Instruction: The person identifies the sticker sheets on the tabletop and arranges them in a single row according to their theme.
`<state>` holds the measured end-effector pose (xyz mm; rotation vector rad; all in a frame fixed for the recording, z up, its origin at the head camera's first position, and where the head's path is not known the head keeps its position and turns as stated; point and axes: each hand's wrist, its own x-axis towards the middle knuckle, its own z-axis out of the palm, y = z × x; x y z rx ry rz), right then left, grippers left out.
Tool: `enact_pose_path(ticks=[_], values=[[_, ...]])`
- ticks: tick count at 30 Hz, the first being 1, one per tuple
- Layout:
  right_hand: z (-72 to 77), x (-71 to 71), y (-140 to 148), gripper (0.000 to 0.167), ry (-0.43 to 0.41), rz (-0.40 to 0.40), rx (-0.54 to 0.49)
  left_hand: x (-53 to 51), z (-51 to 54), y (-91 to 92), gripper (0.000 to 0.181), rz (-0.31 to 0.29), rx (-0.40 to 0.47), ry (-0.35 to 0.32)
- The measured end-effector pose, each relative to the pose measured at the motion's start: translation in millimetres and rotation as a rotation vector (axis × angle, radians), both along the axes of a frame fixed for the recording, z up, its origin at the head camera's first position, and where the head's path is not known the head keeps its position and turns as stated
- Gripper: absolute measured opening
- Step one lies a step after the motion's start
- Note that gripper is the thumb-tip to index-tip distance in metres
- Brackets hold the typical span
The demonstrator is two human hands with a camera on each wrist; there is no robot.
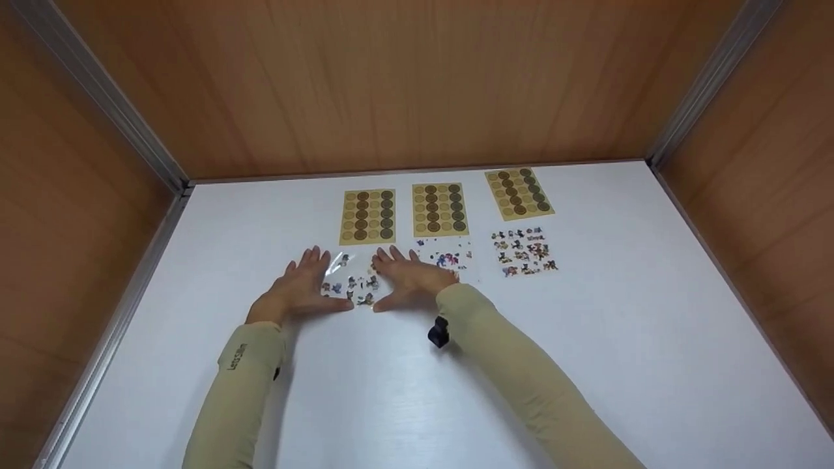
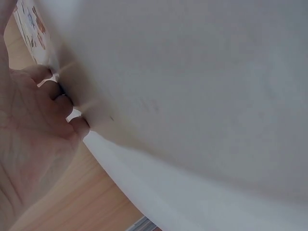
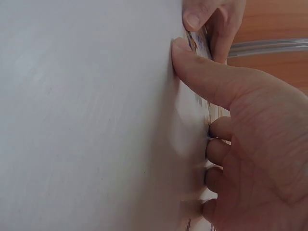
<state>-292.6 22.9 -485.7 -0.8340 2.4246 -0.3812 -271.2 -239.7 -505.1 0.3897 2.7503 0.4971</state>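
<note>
A clear sticker sheet with small figures (image 1: 362, 283) lies flat on the white table, below the left gold sheet. My left hand (image 1: 298, 286) rests along its left side, fingers spread and thumb toward the near edge. On the other side my right hand (image 1: 410, 279) presses down with spread fingers, its thumb close to the left thumb. The right hand and wrist partly cover a second clear sheet (image 1: 449, 259). In the left wrist view the left hand (image 2: 41, 125) touches the table with its fingertips; in the right wrist view the right hand (image 3: 255, 125) does too.
Three gold sheets of round stickers, left (image 1: 368, 217), middle (image 1: 440, 210) and right (image 1: 519, 194), lie along the back. A third clear figure sheet (image 1: 524, 252) is below the right one. Wooden panels (image 1: 417, 85) with metal edging enclose the white table (image 1: 619, 312) at back and sides.
</note>
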Motion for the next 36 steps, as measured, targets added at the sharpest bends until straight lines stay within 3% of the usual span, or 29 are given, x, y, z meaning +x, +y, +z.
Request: enact_pose_path(ticks=[12, 17, 26, 36], values=[[-3.3, 2.7, 21, 0.104, 0.029, -0.038, -0.048, -9.6, 0.2, 16.3, 0.130, -0.013, 0.027, -0.008], [-3.8, 2.2, 18, 0.104, 0.051, -0.011, -0.060, -6.3, 1.5, 13.6, 0.127, 0.001, 0.048, -0.015], [-7.2, 6.8, 9, 0.112, 0.060, -0.044, -0.099, 3.0, 1.1, 7.3, 0.112, 0.006, 0.121, -0.034], [-7.3, 9.0, 2, 0.114, 0.060, -0.033, -0.117, 10.2, -0.6, -1.0, 0.107, 0.056, 0.212, -0.051]])
